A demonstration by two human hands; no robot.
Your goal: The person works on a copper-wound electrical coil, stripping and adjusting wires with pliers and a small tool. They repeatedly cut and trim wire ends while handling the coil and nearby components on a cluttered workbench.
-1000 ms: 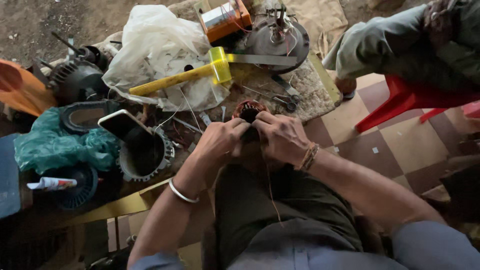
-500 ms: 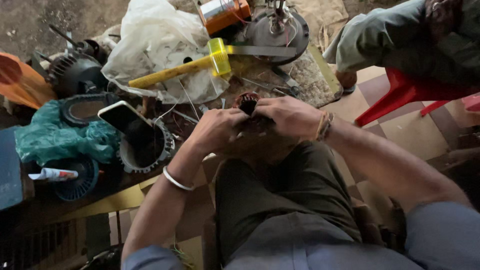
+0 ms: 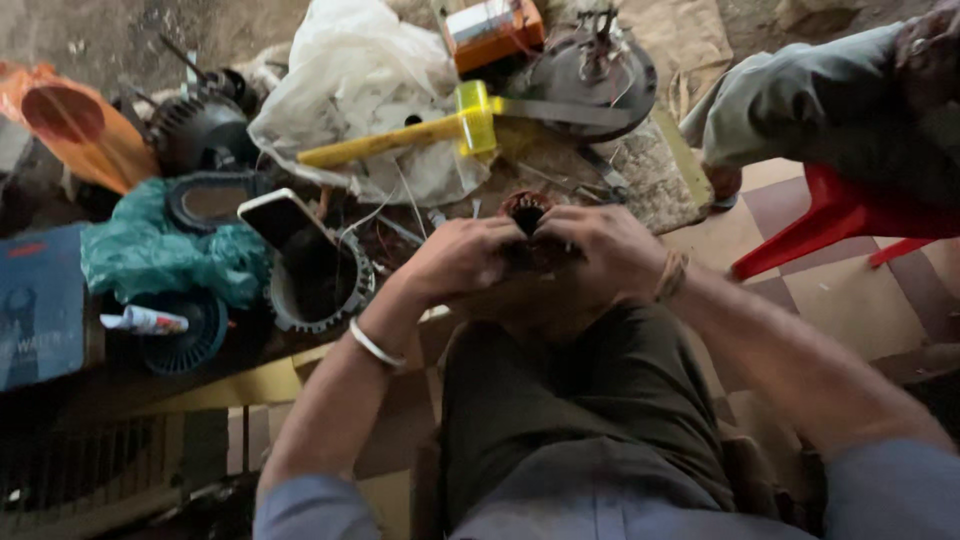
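Both my hands close around a small dark motor stator with reddish copper windings (image 3: 526, 208), held over my knee. My left hand (image 3: 462, 258) grips its left side; a metal bangle sits on that wrist. My right hand (image 3: 600, 248) grips the right side, with a thread band on the wrist. Most of the stator is hidden by my fingers.
A yellow mallet (image 3: 420, 135) lies on a white plastic bag (image 3: 350, 70). A round motor housing (image 3: 320, 280) with a phone (image 3: 283, 218) on it sits left, near a teal bag (image 3: 160, 255) and a small tube (image 3: 145, 321). Another person (image 3: 830, 95) sits on a red stool (image 3: 850, 215) at right.
My hands have stayed on the stator and closed more tightly around it. The view has shifted slightly; the strand of wire seen a second ago no longer shows.
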